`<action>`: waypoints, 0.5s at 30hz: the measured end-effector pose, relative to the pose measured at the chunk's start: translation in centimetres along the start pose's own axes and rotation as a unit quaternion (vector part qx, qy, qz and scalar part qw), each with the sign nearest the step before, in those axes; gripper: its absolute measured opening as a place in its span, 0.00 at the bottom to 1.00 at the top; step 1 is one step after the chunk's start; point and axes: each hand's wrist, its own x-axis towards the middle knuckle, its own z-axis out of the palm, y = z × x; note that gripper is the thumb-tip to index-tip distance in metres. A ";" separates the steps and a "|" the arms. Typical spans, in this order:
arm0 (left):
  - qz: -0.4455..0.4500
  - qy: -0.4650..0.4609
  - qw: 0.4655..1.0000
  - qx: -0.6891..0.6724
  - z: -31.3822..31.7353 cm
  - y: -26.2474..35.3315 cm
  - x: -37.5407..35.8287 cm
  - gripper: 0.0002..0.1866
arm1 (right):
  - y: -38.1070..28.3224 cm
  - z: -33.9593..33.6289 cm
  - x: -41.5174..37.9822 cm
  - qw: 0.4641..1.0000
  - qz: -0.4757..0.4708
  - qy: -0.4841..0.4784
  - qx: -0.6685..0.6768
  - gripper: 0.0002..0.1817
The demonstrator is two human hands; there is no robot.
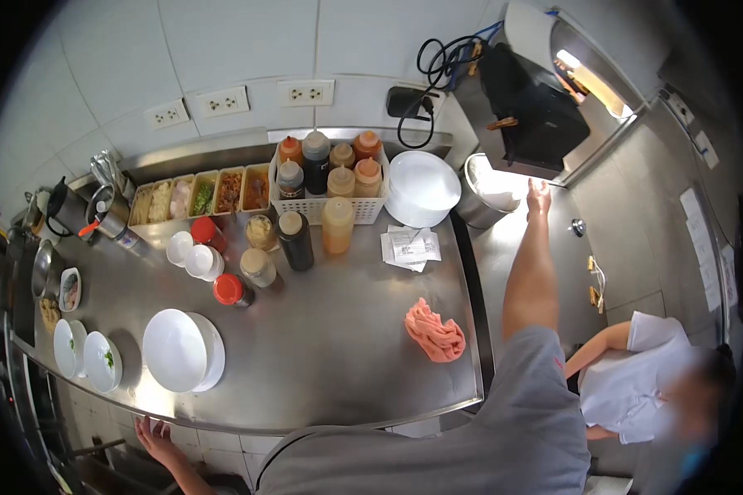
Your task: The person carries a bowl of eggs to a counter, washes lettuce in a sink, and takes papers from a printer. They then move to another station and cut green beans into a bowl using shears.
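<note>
My right hand [538, 198] reaches out past the right end of the counter, just below a black machine [537, 115] and beside a metal bin with a white liner [489, 194]. Its fingers point away from me, and whether they hold anything is hidden. Down at the front edge of the counter, my left hand [158, 441] is spread with nothing in it, below the large white bowls [175, 351]. Two small white bowls with green bits [103, 361] stand to the upper left of that hand.
On the steel counter [347, 330] lie a pink cloth [435, 330] and paper slips [410, 247]. Behind them stand stacked white plates [423, 186], a basket of sauce bottles [330, 177], jars and ingredient tubs [202, 194]. A person in white [636, 375] is at the right.
</note>
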 end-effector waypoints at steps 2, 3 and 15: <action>0.021 0.020 0.997 0.075 -2.2 0.5 -1.1 0.26 | -2.5 0.0 -0.8 0.999 0.028 -0.025 0.038 0.37; 0.036 0.046 0.988 0.140 -2.1 1.4 -2.7 0.25 | -0.3 1.7 1.0 0.997 -0.004 -0.011 0.077 0.35; -0.189 0.097 0.906 0.366 -21.0 -12.1 -8.0 0.25 | 1.3 -3.9 -1.2 0.955 -0.031 0.080 0.283 0.19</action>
